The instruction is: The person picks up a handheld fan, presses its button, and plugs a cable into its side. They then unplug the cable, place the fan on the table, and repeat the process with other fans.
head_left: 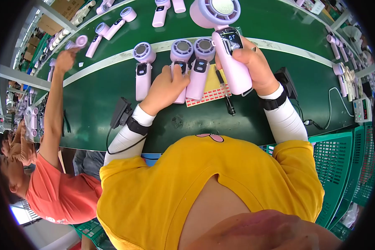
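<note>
My right hand (256, 64) is wrapped round a pale purple handheld fan (236, 77), raised above the green table. Its small dark screen is lit, and my thumb lies on the front just beside it. My left hand (164, 89) is closed on the handle of a second, similar fan (182, 51) on the table, its fingertips at the screen; they hide part of the handle. One matching fan (143, 81) lies to the left of that hand, and another fan (198, 77) with a lit screen lies to its right.
A yellow sheet with red arrow stickers (204, 96) lies under a black pen (228, 99). More fans (114, 29) lie on the far belt beyond a pale rail (108, 62). At left, a co-worker's arm (54, 100) reaches across. Green crates (333, 162) stand at right.
</note>
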{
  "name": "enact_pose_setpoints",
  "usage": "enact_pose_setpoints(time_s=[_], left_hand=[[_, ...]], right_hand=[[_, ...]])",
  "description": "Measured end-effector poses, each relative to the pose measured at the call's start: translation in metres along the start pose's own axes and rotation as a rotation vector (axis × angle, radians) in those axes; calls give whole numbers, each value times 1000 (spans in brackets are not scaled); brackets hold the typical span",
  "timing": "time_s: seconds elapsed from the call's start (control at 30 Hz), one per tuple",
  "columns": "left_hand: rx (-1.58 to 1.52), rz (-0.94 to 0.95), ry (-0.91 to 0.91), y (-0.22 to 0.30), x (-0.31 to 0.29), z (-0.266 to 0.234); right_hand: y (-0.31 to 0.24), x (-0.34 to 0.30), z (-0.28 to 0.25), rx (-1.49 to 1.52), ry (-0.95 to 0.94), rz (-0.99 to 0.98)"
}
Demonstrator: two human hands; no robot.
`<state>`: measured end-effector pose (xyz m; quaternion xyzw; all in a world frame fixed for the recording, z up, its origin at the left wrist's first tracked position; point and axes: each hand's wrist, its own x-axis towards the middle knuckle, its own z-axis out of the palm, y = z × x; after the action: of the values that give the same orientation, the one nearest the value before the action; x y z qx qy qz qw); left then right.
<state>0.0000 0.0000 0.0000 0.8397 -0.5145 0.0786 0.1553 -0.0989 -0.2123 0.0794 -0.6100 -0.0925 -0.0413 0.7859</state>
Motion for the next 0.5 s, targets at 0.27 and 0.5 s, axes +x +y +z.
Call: enact_pose_setpoints(time_s=[0.27,0.5], left_hand=[[70,-215,233,27,15,-29],[-807,63,110,100,47,-73]], right_hand=[[-11,1,1,-85,98,-114],[-17,5,21,-241,143,-363]])
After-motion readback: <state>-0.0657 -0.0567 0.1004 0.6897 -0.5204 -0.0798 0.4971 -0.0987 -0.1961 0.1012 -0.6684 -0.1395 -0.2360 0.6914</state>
